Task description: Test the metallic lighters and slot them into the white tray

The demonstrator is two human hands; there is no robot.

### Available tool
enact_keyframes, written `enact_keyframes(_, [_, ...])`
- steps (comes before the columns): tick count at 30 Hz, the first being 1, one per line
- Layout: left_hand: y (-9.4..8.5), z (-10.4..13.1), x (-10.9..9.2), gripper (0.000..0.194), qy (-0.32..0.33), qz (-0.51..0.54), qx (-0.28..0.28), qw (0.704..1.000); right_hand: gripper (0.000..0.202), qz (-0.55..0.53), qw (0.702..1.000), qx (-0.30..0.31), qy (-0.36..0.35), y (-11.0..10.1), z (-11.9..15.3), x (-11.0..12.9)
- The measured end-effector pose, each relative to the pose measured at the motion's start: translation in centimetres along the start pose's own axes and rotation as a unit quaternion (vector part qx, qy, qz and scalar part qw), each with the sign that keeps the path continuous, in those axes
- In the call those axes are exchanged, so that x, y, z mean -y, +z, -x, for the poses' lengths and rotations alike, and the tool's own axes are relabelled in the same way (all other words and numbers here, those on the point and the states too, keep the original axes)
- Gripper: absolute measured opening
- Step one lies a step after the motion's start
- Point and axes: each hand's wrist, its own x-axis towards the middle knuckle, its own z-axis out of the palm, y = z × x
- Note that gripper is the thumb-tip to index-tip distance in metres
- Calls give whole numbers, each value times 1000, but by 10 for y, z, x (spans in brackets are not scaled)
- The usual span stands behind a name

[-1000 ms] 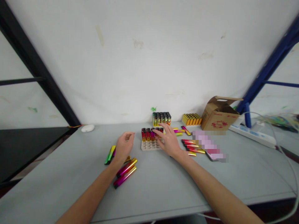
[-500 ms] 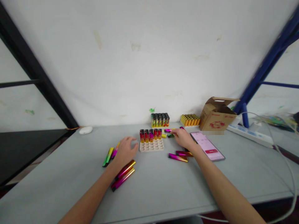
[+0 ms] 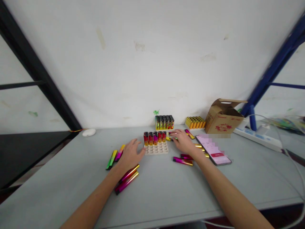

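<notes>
A white tray (image 3: pixel 156 149) with round holes stands mid-table, its back rows holding upright red and purple lighters (image 3: pixel 150 138). Beside its left edge is my left hand (image 3: pixel 131 153), open, thumb apart from the curved fingers and nothing visible in it. My right hand (image 3: pixel 184 142) reaches right of the tray with fingers spread over loose lighters; whether they touch one is unclear. A yellow lighter (image 3: pixel 168 139) shows at its fingertips. Purple-gold lighters (image 3: pixel 182 161) lie below that wrist. By my left forearm lie more purple-gold lighters (image 3: pixel 127 182) and a green-yellow lighter (image 3: pixel 111 160).
At the wall stand a full block of black-topped lighters (image 3: pixel 164 122) and a tray of yellow cylinders (image 3: pixel 195 122). An open cardboard box (image 3: pixel 220 121), a phone (image 3: pixel 214 151) and a power strip (image 3: pixel 259 138) are at right. A white oval case (image 3: pixel 89 132) sits back left.
My right hand has moved left over the loose lighters, uncovering one behind it and gold ends by the phone. My left hand has shifted slightly right, closer to the tray.
</notes>
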Motion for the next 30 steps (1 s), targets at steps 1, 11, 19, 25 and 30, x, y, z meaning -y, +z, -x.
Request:
enact_keyframes(1, [-1, 0, -2, 52, 1, -10, 7, 1000, 28, 2, 1000, -1, -20, 2, 0, 1])
enact_keyframes(11, [-3, 1, -6, 58, 3, -46, 39, 998, 26, 17, 1000, 1, -24, 7, 6, 1])
enact_keyframes(19, [-1, -1, -1, 62, 15, -30, 45, 998, 34, -78, 993, -82, 21, 1, 3, 12])
enact_keyframes(25, [4, -1, 4, 52, 55, -8, 41, 998, 38, -61, 989, -113, -68, 4, -6, 51])
enact_keyframes(30, [2, -1, 3, 48, 56, 0, 42, 998, 33, -28, 988, -130, -79, 16, -11, 59])
